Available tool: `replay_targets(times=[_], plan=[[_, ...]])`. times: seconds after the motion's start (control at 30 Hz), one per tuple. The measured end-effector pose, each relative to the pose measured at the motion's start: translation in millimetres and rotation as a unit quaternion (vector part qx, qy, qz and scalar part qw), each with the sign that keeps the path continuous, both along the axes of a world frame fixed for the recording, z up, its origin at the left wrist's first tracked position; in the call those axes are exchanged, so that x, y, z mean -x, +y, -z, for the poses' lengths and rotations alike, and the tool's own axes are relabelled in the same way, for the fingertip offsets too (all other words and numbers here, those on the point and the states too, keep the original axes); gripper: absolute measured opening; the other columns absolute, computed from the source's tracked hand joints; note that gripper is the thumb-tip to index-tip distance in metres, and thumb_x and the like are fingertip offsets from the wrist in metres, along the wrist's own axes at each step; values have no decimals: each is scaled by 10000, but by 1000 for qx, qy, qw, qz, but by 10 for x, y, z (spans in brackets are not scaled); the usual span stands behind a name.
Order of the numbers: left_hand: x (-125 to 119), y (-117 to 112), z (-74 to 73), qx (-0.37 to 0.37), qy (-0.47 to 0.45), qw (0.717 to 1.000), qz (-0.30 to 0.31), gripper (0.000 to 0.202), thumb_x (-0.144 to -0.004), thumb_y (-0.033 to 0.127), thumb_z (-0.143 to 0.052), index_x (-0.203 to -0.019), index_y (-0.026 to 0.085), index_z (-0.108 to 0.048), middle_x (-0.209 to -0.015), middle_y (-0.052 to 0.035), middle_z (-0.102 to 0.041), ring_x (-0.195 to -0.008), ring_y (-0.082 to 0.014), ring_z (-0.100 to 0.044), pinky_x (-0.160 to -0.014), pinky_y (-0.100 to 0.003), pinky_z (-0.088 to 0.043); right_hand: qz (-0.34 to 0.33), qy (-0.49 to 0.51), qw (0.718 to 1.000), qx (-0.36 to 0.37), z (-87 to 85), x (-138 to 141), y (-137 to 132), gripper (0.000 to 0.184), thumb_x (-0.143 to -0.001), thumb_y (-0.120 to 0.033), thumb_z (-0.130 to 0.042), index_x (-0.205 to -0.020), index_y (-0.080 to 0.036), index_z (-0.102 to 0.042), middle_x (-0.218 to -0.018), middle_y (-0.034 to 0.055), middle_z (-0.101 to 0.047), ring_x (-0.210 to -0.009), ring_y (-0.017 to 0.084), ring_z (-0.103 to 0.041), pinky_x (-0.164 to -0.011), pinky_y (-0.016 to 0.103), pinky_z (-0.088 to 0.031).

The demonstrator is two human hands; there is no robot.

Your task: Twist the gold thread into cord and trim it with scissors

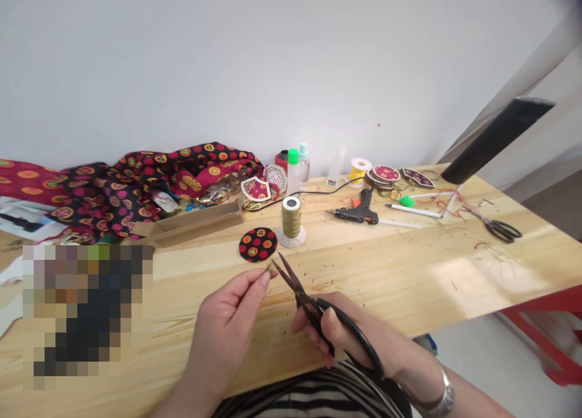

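My left hand (231, 312) pinches a short bit of olive-gold thread (270, 269) between thumb and fingertips over the wooden table (409, 266). My right hand (350, 339) grips black scissors (313, 306), their blades parted right at the thread end. Just beyond lie a round patch of black fabric with red dots (257, 244) and an upright spool of gold thread (291, 218).
A pile of patterned cloth (127, 188) and a cardboard box (191, 224) sit at the back left. A black glue gun (361, 211), small bottles (297, 166), patterned discs (385, 175), pens and a second pair of scissors (498, 227) lie at the back right. A blurred patch covers the left foreground.
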State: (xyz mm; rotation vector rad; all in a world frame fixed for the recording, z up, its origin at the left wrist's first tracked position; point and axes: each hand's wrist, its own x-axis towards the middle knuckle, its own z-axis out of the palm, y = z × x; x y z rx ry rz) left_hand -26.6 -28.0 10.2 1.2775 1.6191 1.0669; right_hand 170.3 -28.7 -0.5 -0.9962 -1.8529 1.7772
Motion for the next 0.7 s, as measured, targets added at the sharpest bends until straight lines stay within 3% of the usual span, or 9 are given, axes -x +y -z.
replay_targets(times=[0.07, 0.17, 0.47, 0.7], plan=[[-11, -6, 24, 14, -13, 1000, -1, 267, -755, 353, -620, -923, 187, -746, -443, 24, -571, -690, -216, -631, -679, -283, -501, 11, -10, 1000, -18, -39, -17, 15, 638, -861, -675, -250, -972, -134, -569, -751, 27, -512, -654, 126, -482, -631, 268, -430], [-16, -9, 65, 24, -22, 999, -4, 294, -745, 374, -632, -932, 177, -747, -395, 42, -505, -567, -190, -585, -602, -276, -486, 26, -3, 1000, -12, -49, -26, 24, 668, -847, -695, -238, -960, -127, -570, -740, 25, -500, -633, 127, -493, -637, 281, -443], [-16, -7, 60, 35, -33, 999, 8, 311, -742, 379, -639, -946, 171, -747, -385, 47, -481, -505, -166, -537, -543, -256, -458, 21, 10, 1000, 4, -38, -55, 57, 666, -837, -693, -302, -1016, -110, -567, -706, 8, -468, -598, 114, -481, -565, 244, -422], [-16, -7, 68, 44, -34, 998, 21, 320, -747, 397, -633, -944, 174, -749, -390, 48, -470, -462, -154, -490, -518, -256, -437, 47, 17, 999, 21, 18, -54, 59, 623, -786, -704, -407, -907, -122, -594, -632, -18, -443, -551, 98, -421, -493, 215, -371]])
